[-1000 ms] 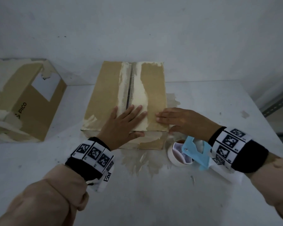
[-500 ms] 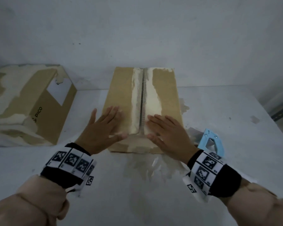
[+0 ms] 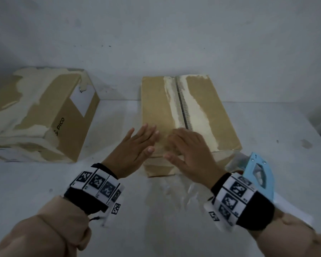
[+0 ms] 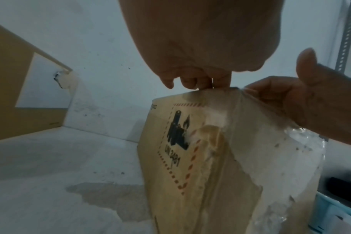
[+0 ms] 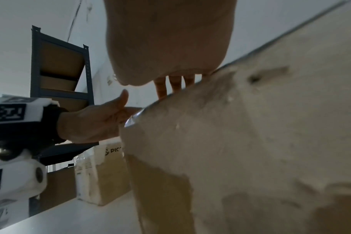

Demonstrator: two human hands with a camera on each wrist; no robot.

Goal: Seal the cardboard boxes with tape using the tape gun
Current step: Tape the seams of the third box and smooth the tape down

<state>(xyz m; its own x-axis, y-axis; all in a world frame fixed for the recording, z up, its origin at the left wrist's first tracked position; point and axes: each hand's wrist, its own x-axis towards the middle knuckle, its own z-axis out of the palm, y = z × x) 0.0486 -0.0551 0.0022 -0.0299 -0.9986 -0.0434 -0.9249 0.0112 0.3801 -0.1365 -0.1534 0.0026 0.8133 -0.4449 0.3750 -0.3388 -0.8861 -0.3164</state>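
A brown cardboard box stands in the middle of the white table, its top seam lined with torn pale strips. Both hands lie flat on the near end of its top. My left hand presses the left flap with straight fingers. My right hand presses beside the seam, fingers spread. In the left wrist view clear tape hangs over the box's front face. The light blue tape gun lies on the table just right of my right wrist, with no hand on it.
A second, larger cardboard box with torn paper patches sits at the left against the wall. A dark metal shelf unit holding more boxes shows in the right wrist view. The table's right edge is close by.
My right hand has come off the tape gun side onto the box top. Both hands have slid toward the box's near left part, and the view has shifted right.
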